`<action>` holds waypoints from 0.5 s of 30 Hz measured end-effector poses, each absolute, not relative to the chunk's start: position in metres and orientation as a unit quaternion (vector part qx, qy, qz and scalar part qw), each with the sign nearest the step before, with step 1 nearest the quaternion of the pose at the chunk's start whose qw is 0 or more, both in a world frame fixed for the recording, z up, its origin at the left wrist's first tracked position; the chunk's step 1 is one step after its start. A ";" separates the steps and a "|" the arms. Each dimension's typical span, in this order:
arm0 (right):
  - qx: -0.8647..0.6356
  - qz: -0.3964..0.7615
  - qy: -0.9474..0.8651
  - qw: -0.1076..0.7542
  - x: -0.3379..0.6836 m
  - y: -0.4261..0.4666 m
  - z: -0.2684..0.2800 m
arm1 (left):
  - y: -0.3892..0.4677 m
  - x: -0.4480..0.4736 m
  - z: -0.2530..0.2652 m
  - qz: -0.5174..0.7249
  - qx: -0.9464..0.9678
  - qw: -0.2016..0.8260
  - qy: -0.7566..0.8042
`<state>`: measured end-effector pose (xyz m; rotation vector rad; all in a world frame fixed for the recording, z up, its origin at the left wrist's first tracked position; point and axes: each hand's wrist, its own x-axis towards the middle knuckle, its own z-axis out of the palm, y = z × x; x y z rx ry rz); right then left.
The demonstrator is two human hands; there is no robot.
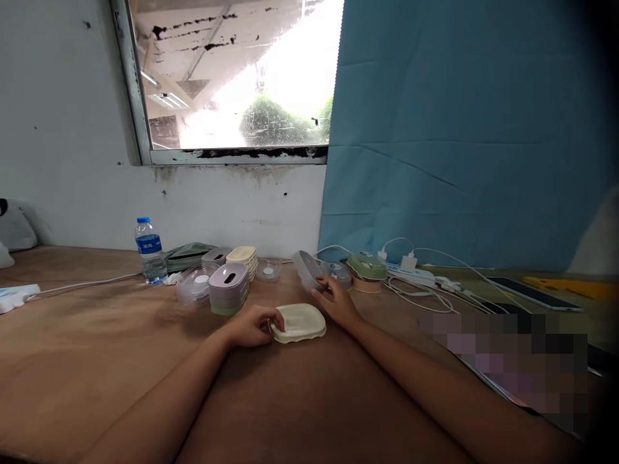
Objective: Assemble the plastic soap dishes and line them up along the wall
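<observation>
My left hand rests on the table with its fingers bent over the left edge of a cream, rounded plastic lid or shallow tray. Farther back, my right hand grips the near edge of a grey translucent plastic container, which is tilted up. Left of these stands a stack of mauve containers with a greenish one at its bottom. Behind it are stacked cream lids and a small clear round container. Clear round containers sit at the stack's left.
A water bottle and a dark green pouch stand at the back left. Green and orange containers are right of my right hand. Farther right lie a power strip with white cables and a phone. A blurred patch covers the right.
</observation>
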<state>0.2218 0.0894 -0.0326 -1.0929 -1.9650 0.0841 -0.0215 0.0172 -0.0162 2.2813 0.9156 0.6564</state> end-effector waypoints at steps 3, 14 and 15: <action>-0.415 0.074 -0.782 0.459 0.249 0.058 -0.037 | 0.008 -0.002 -0.021 0.252 0.855 0.346 0.294; -0.276 0.265 -0.825 0.416 0.302 -0.002 -0.023 | 0.014 0.013 -0.028 0.381 0.820 0.160 0.396; -0.265 0.259 -0.839 0.398 0.302 -0.002 -0.021 | 0.022 0.010 -0.031 0.393 0.801 0.105 0.440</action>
